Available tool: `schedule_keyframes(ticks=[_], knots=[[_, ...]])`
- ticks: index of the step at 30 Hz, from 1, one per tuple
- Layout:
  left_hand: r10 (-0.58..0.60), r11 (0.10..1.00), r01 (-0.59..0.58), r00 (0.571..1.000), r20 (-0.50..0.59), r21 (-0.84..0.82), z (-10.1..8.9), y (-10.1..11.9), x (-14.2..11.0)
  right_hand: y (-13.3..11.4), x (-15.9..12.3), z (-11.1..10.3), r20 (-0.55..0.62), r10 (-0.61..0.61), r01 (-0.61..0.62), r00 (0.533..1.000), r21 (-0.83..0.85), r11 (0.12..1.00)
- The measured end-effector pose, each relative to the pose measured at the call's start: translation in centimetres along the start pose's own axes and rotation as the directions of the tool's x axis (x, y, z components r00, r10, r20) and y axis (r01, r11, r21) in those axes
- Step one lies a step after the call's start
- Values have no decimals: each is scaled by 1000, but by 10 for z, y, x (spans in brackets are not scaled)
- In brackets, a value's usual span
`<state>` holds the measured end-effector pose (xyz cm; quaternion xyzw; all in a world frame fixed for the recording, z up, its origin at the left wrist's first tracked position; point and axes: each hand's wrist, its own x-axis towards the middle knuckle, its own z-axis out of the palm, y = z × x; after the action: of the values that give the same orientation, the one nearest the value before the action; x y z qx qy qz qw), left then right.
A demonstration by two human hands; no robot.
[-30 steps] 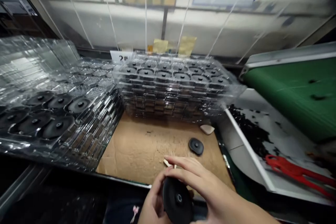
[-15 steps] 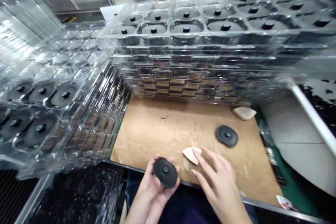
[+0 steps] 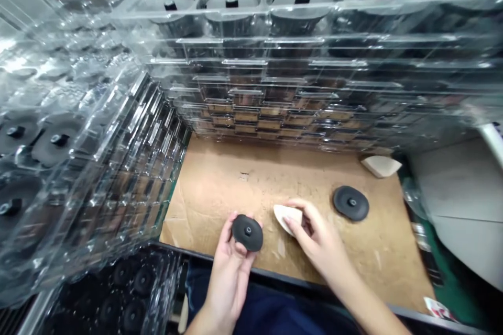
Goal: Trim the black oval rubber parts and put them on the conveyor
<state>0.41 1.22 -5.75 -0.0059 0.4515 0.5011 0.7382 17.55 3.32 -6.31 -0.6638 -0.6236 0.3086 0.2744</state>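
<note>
My left hand (image 3: 231, 261) holds a black oval disc (image 3: 251, 241) with a small round hub in its centre, its hub side facing up. To the right, my right hand (image 3: 314, 233) pinches a cream-white, pointed wedge-shaped pad (image 3: 283, 215) between thumb and fingers, low over the cardboard. Whether the pad still touches the cardboard I cannot tell. A second black oval disc (image 3: 357, 208) lies on the cardboard sheet (image 3: 220, 172), right of my right hand. Farther back, another cream wedge-shaped pad (image 3: 381, 166) sits near the sheet's right corner.
Tall stacks of clear plastic trays (image 3: 251, 91) holding black discs rise behind the cardboard. Another clear tray stack (image 3: 129, 136) stands at the left. More discs lie in a tray (image 3: 118, 293) at lower left. A white panel (image 3: 463, 209) stands at the right.
My right hand has closed on the wedge-shaped pad it was reaching over. My left hand, with the disc, has moved slightly forward. The camera view has tilted down and come closer.
</note>
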Motion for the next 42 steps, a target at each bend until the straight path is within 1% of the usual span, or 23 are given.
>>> schedule_keyframes(ticks=[4, 6, 8, 11, 14, 18, 21, 23, 25, 27, 30, 34, 37, 39, 42], knots=[[9, 999, -8, 999, -47, 33, 4, -3, 0, -35, -5, 5, 160, 10, -31, 987, 129, 991], [-9, 999, 11, 998, -62, 32, 5, -2, 0, -45, -8, 8, 219, -2, -36, 976, 169, 985], [-6, 1000, 8, 998, -63, 29, 6, -2, 0, -47, -10, 8, 247, 7, -54, 969, 186, 981], [-1, 1000, 3, 999, -44, 23, 5, -2, 1, -44, -10, 7, 234, 36, -81, 972, 187, 979], [-22, 999, 23, 999, -37, 30, 4, -3, 3, -40, -9, 7, 278, 24, -88, 960, 220, 971], [1, 999, 0, 999, -38, 38, 4, -2, 4, -41, -8, 7, 233, 43, -93, 972, 209, 973], [-38, 998, 40, 998, -39, 41, 5, -1, 2, -43, -9, 7, 270, 8, -75, 963, 236, 969], [-23, 998, 25, 999, -36, 51, 5, 0, 2, -43, -9, 6, 271, 31, -97, 962, 231, 968], [2, 999, 0, 999, -38, 52, 5, 0, 2, -43, -9, 6, 230, 61, -111, 971, 209, 972], [-9, 999, 11, 999, -48, 52, 5, 0, 2, -44, -10, 6, 217, 36, -85, 976, 221, 972], [-9, 998, 11, 999, -36, 64, 5, -1, 4, -45, -11, 7, 237, 1, -62, 971, 248, 967], [28, 997, -27, 1000, -6, 73, 1, -3, 4, -47, -15, 10, 168, 41, -78, 985, 218, 973], [17, 995, -19, 1000, 23, 96, -1, -3, 4, -45, -15, 11, 154, 4, -41, 988, 240, 970], [11, 993, -16, 999, 42, 121, -2, -2, 4, -40, -9, 10, 131, 2, -34, 991, 247, 968], [-25, 985, 13, 998, 65, 170, -1, 2, 3, -41, -2, 3, 36, 19, -27, 999, 241, 970]])
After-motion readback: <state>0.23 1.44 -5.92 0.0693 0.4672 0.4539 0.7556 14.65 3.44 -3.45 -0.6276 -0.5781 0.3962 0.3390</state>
